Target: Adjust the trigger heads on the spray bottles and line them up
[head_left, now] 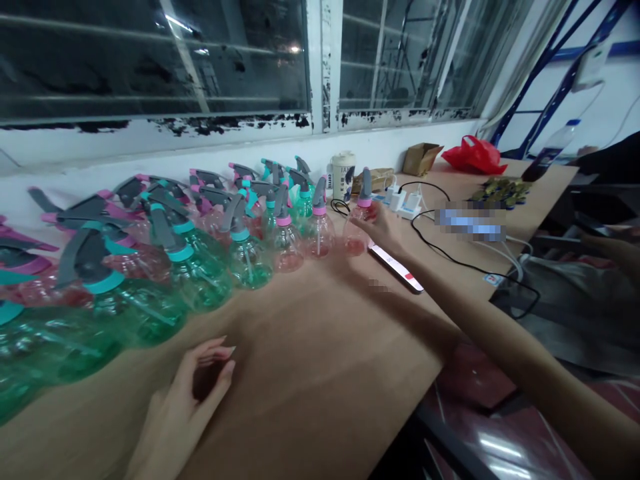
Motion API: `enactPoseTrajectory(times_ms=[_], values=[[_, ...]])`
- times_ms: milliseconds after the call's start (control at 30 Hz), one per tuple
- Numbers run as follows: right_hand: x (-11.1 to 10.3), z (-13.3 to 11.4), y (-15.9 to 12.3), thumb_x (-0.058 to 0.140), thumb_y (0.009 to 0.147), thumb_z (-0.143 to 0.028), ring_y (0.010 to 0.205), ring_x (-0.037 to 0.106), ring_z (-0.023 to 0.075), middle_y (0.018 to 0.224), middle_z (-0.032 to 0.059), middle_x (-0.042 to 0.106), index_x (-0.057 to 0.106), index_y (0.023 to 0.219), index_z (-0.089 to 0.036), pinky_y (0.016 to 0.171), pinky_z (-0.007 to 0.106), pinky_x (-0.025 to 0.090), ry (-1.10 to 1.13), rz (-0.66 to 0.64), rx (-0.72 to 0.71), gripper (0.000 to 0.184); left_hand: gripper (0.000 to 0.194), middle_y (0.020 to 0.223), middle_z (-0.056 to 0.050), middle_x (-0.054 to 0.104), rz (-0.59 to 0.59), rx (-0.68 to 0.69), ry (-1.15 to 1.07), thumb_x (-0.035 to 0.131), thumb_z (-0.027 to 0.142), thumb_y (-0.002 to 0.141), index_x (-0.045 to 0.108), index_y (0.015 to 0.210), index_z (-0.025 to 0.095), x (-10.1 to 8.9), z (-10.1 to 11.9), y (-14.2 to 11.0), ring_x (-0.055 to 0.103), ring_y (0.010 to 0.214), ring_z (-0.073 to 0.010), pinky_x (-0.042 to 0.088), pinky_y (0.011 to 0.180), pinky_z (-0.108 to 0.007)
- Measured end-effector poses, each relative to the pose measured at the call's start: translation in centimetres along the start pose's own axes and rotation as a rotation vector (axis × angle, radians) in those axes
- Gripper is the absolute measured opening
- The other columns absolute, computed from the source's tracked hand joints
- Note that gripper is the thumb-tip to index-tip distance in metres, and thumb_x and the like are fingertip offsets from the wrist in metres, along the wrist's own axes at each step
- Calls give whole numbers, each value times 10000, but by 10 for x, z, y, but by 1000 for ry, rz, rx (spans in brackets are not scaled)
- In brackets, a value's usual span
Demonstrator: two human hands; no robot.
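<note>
My right hand (383,227) reaches far out over the wooden table (320,360) and is closed around a pink spray bottle (359,223) with a grey trigger head, at the right end of a long row of bottles. My left hand (193,387) rests near the table's front edge with its fingers loosely curled and nothing in it. Several green spray bottles (200,267) and pink spray bottles (287,240) stand packed along the wall to the left.
A phone (395,267) lies on the table just beyond my right wrist. Behind it are a power strip with chargers (405,203), black cables (450,253), a white jar (343,175), a cardboard box (421,159) and a red bag (474,155). Another person's arm (613,247) shows at the right.
</note>
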State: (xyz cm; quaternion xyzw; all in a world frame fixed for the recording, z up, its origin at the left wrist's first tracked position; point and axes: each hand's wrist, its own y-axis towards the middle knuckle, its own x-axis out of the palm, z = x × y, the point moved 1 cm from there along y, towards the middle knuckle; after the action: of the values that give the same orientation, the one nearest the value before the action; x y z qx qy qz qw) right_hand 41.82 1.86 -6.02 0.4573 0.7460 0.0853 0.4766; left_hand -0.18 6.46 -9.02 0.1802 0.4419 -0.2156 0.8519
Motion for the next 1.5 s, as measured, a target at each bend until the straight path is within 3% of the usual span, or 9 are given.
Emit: enactPoseTrajectory(times_ms=[167,300,400,500,633,767,900,1133,1500], values=[[-33,-22,-40,593,746,-522,932,583,266,1031,93,640,533,1099,-216,767,425,442,203,43,-41,471,351,1054,-28,674,14,21,-9,444,533,841,460,1099,295,-2,1,-2,663,906,-244,540,614,-330],[-43,-71,-92,620,728,-549,845,602,250,976,88,657,531,1066,-210,721,400,462,327,-87,-140,487,343,1094,-27,654,10,23,-43,455,540,838,479,1079,297,-1,1,-4,645,954,-256,548,642,-354],[-33,-117,-126,611,733,-574,925,586,251,995,63,659,540,1044,-214,828,432,425,323,-206,-249,480,348,1204,-40,587,49,81,-146,469,503,848,460,1120,285,-1,4,-6,567,1111,-266,515,856,-442],[-18,-155,-149,627,692,-611,1001,556,248,1018,66,646,546,1012,-199,894,426,387,339,-266,-376,528,480,1351,-78,463,99,204,-293,495,440,852,355,1276,263,-6,14,-12,456,1243,-265,353,1056,-502],[-4,-188,-170,609,705,-596,996,547,248,1019,70,632,536,1012,-194,863,419,398,388,-353,-446,511,666,1458,-91,335,150,282,-418,540,411,834,221,1399,259,-25,35,-20,359,1319,-279,311,1092,-494],[6,-210,-189,571,722,-617,938,553,264,984,94,620,538,1007,-178,797,431,417,384,-411,-522,525,673,1433,-66,384,242,252,-433,620,358,800,288,1378,269,-45,51,-23,381,1306,-267,345,1083,-455],[20,-222,-207,560,650,-729,914,543,311,965,136,604,546,1020,-162,771,465,420,354,-390,-585,678,552,1248,-96,560,246,150,-466,648,346,778,438,1266,199,-53,53,-21,587,1073,-250,483,938,-417],[40,-229,-219,570,678,-690,954,532,350,1041,182,586,458,1218,-128,804,529,401,400,-364,-678,787,349,958,-28,643,318,134,-523,615,255,782,523,1117,224,-45,41,-19,641,865,-199,528,785,-371],[62,-197,-193,601,642,-698,1250,419,334,1312,191,502,354,1334,-119,1031,551,286,510,-721,-888,935,346,936,-20,646,305,119,-422,592,243,779,508,1114,259,-49,34,-15,651,807,-183,535,716,-314]])
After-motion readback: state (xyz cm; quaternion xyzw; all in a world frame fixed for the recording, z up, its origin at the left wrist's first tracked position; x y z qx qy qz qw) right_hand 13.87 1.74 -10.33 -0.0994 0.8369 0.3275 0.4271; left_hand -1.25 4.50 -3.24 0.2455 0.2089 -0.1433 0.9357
